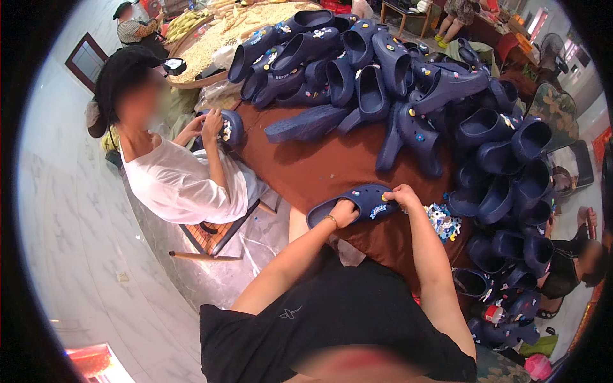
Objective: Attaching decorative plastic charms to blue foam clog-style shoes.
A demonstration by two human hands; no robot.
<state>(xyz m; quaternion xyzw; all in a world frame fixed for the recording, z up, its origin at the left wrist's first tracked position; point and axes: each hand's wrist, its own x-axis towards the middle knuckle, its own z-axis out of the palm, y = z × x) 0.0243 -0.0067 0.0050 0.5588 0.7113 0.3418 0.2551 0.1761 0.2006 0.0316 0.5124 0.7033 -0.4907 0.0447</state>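
A navy blue clog (357,199) lies sideways over the near edge of the brown-covered table, its toe to the right. Into its foot opening reaches my left hand (345,213), gripping the clog, with the fingertips hidden inside. My right hand (402,196) is closed at the toe, thumb and fingers pressed beside a small yellow charm (384,197). A white and blue charm (377,210) sits on the clog's upper. Just right of the clog, a heap of small loose charms (444,221), mostly white and blue, lies near my right forearm.
A big pile of navy clogs (371,92) covers the table's far side, and more clogs (498,198) are stacked along the right. At left, a seated person in a white top (182,179) holds another clog (231,127). A bottle (493,313) stands at lower right.
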